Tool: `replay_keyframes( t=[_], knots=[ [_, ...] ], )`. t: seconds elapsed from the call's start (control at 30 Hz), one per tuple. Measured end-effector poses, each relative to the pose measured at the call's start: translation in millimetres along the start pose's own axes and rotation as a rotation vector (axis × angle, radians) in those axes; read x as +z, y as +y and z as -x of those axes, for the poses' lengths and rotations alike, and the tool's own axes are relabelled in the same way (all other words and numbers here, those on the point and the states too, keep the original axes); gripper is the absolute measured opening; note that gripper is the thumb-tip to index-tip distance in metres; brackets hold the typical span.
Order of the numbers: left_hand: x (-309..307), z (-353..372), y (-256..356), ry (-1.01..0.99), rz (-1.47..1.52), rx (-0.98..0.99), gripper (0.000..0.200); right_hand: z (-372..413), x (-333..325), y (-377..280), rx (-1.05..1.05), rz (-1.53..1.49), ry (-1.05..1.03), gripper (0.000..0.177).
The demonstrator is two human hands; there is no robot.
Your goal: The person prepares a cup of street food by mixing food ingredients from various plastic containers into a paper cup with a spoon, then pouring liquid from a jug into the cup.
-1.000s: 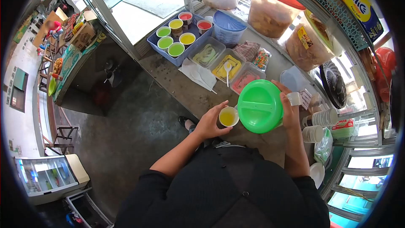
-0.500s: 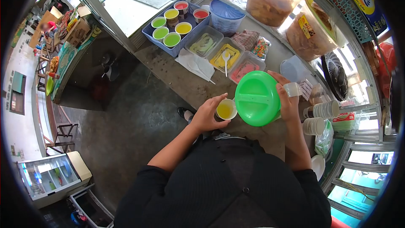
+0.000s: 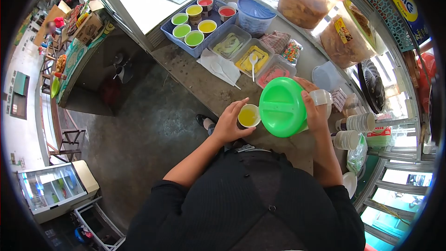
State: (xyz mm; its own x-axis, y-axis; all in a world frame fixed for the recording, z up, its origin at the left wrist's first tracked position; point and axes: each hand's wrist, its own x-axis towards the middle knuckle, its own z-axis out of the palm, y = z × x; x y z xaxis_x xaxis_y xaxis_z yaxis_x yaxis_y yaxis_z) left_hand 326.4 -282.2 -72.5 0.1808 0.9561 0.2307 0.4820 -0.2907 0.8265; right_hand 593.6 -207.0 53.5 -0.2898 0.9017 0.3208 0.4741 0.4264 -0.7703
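Observation:
My left hand [image 3: 230, 123] is wrapped round a paper cup [image 3: 249, 115] with yellow liquid in it. Against the cup's rim sits the spout side of a pitcher with a green lid [image 3: 282, 107], which my right hand [image 3: 316, 111] holds from the right, tilted toward the cup. Beyond them lie three clear tubs: one with green contents [image 3: 229, 42], one with yellow [image 3: 252, 56] and a white spoon on it, one with pink [image 3: 276, 70]. A second white spoon rests on a napkin [image 3: 214, 67].
A blue basket [image 3: 195, 53] at the back holds several cups of green, yellow and red liquid. Stacked paper cups [image 3: 346, 140] lie at the right. A blue-lidded container [image 3: 255, 16] and large food tubs [image 3: 306, 1] line the back. Far left, a person [image 3: 59, 22] is visible.
The view has shifted slightly, so the basket and tubs appear a little further right. Both hands keep their hold on the cup and the pitcher.

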Motion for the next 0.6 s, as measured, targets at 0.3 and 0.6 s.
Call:
replay_keyframes(
  t=[0.3, 0.6],
  knots=[
    [13, 1, -17, -0.078, 0.126, -0.107, 0.087, 4, -12, 4, 0.026, -0.089, 0.01, 0.045],
    [28, -1, -51, -0.11, 0.162, -0.062, 0.073, 5, 0, -2, -0.006, 0.096, -0.025, 0.043]
  ],
)
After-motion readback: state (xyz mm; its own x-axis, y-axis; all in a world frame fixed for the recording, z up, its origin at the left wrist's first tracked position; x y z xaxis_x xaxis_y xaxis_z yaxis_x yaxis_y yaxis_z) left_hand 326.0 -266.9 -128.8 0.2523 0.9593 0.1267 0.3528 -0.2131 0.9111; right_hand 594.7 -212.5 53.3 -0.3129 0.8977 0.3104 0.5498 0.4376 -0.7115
